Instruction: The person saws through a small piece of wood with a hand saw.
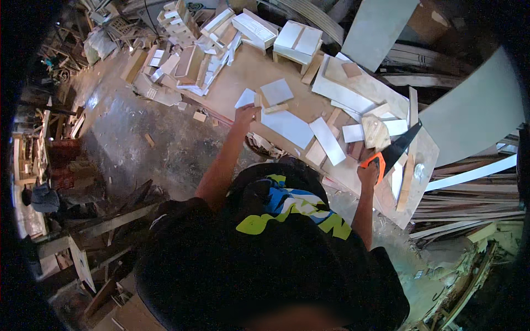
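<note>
My right hand [366,175] is wrapped round the orange handle of a hand saw [401,146], at the right part of the workbench [234,80]. Its dark blade points away and to the right, over offcuts. Toward the bench's near edge, my left hand [245,113] closes on a short wooden strip [258,106]; the fingertips are partly hidden. Just right of that hand lie a white square panel [276,91] and a larger white board [288,128]. A narrow white board [328,141] rests between my two hands.
Box-like wooden pieces [298,43] line the bench's far side. An octagonal wood block [376,133] sits near the saw. Large pale sheets [480,105] lean at the right above stacked timber strips [469,201]. Scraps [149,140] lie on the floor at left.
</note>
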Motion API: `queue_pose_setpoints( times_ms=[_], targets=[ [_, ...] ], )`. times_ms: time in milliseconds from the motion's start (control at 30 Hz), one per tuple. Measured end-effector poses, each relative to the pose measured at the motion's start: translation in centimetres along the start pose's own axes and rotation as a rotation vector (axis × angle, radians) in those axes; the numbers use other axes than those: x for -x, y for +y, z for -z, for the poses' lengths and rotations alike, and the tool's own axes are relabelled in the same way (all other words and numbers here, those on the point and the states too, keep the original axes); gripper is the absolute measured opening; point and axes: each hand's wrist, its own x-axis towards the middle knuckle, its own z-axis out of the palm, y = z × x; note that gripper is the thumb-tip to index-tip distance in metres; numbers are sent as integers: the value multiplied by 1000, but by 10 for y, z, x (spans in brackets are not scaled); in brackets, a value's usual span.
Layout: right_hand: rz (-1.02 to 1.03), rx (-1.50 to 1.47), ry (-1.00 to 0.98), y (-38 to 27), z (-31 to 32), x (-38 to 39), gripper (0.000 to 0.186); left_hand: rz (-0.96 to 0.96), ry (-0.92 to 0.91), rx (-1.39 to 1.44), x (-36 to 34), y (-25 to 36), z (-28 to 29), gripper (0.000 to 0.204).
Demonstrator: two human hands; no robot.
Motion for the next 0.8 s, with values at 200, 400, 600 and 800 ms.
queue_pose_setpoints(
  times_ms=[200, 400, 600, 800],
  targets=[
    [-28, 44, 194, -57, 32, 0, 41, -26, -191, 73, -75, -7, 16, 32],
    [263, -184, 278, -110, 9, -25, 27, 75, -180, -157, -117, -22, 16, 28],
    [736, -453, -116, -266, -19, -24, 28, -425, -207, -851, -156, -69, 17, 36],
    [1004, -36, -83, -346, -44, -12, 26, -281, -1, -523, -183, -117, 52, 35]
  ],
)
